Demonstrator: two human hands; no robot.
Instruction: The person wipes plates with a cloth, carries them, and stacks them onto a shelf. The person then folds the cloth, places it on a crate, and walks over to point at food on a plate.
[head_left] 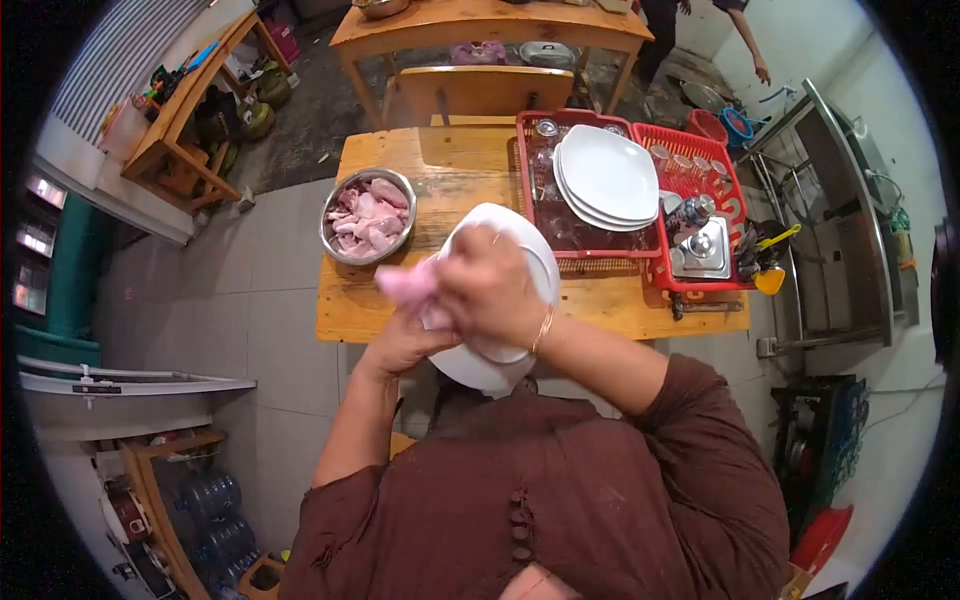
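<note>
The right hand (490,290) is clenching a pink cloth (405,285), blurred by motion. The left hand (408,342) is bending in just below it, touching the cloth, but I cannot tell whether it is grasping the cloth or the plate. A white plate (535,235) is lying behind both hands, at the near edge of the worktop (430,165); more white rim is showing beneath them, possibly a second plate.

To the left of the plate, a metal bowl (368,261) is holding raw meat (370,215). To the right, one red crate (640,251) is carrying stacked plates (608,172); beside it, another crate (738,195) is holding glasses (683,162), a lidded tin (703,250) and utensils (769,281). Beyond the worktop, a chair (490,90) is standing before a far table (490,36). At upper right, another person's hand (762,75) is hanging down.
</note>
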